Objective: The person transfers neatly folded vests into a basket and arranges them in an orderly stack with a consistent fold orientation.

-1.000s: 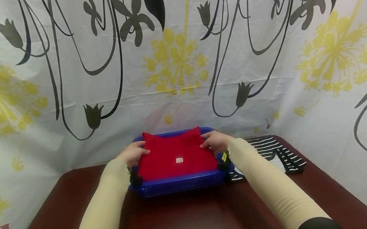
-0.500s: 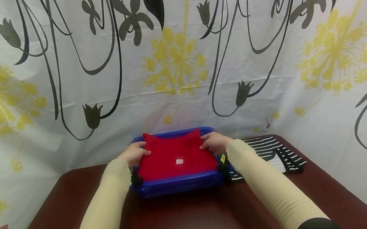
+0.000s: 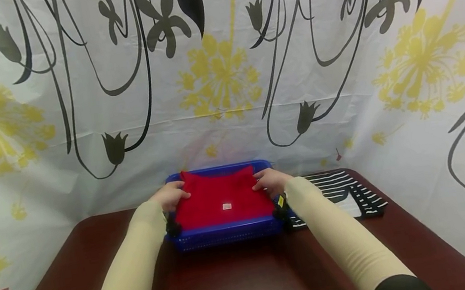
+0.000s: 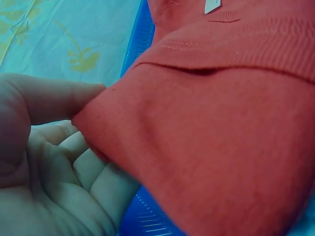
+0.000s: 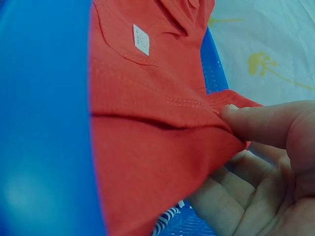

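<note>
A folded red knit top with a small white label lies in a blue plastic basket at the far end of the table. My left hand pinches its left edge between thumb and fingers; the left wrist view shows that hand with fingers under the cloth. On the opposite side, my right hand pinches the right edge, thumb on top, as the right wrist view of the hand shows. Beneath the top, a bit of striped cloth shows inside the basket. The top's underside is mostly hidden.
A black-and-white striped garment lies flat on the table to the right of the basket. The dark red-brown table stretches towards me. A white curtain printed with flowers hangs close behind the basket.
The far edge of the red top has sunk slightly into the basket. Both hands keep hold of its sides and have barely moved. The head view has shifted a little.
</note>
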`<action>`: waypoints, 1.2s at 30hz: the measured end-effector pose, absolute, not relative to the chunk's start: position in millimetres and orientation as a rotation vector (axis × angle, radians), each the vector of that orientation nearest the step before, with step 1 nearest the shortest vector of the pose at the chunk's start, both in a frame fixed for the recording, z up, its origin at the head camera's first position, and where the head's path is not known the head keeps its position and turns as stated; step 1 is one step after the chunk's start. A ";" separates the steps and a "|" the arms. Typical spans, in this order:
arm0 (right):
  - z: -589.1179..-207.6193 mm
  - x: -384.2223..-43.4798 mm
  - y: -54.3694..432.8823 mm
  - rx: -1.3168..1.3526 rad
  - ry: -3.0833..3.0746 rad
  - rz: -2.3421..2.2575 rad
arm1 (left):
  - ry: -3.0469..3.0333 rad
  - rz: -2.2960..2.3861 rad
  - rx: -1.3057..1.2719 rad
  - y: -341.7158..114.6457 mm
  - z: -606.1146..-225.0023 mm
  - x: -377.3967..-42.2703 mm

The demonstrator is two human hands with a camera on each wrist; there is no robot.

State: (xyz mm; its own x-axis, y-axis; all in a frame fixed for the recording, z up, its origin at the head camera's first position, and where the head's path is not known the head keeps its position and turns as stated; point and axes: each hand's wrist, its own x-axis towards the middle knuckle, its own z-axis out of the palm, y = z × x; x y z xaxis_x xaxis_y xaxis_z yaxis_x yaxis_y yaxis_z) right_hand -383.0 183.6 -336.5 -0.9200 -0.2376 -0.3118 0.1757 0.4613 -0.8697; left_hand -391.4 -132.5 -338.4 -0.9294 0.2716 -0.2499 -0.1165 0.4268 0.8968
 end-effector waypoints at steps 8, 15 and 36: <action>-338.6 -381.2 182.8 -0.046 2.338 -1.433 | 2.320 1.493 0.122 -132.1 -341.0 -392.0; -341.1 -377.5 182.0 -0.052 2.298 -1.453 | 2.307 1.443 0.161 -131.8 -341.0 -388.7; -336.8 -370.8 177.8 -0.036 2.377 -1.368 | 2.423 1.262 0.214 -137.8 -336.9 -380.2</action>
